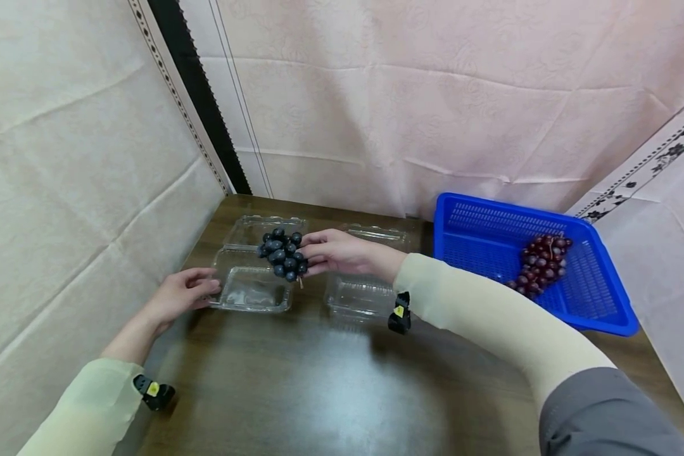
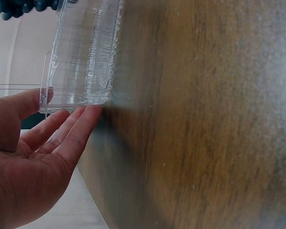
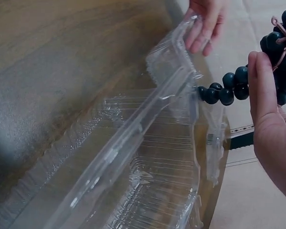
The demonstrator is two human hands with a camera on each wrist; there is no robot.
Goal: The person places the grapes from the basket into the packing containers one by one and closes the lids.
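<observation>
My right hand [image 1: 339, 253] holds a bunch of dark blue-black grapes [image 1: 282, 253] by its side, over a clear plastic clamshell container [image 1: 253, 310] with its lid folded back. In the right wrist view, the grapes [image 3: 240, 83] hang beyond the fingers, their stem showing. At that container's left edge is my left hand [image 1: 185, 294]; in the left wrist view, its thumb lies over the rim and the fingertips [image 2: 93, 112] meet the side wall, pinching the container [image 2: 81, 52]. A second clear clamshell container [image 1: 356, 301] stands to the right, partly hidden by my right arm.
At the back right of the wooden table [image 1: 319, 386] stands a blue plastic basket [image 1: 604, 278] holding red-purple grapes [image 1: 541, 263]. Pale cloth [image 1: 348, 114] hangs behind the table and along its sides.
</observation>
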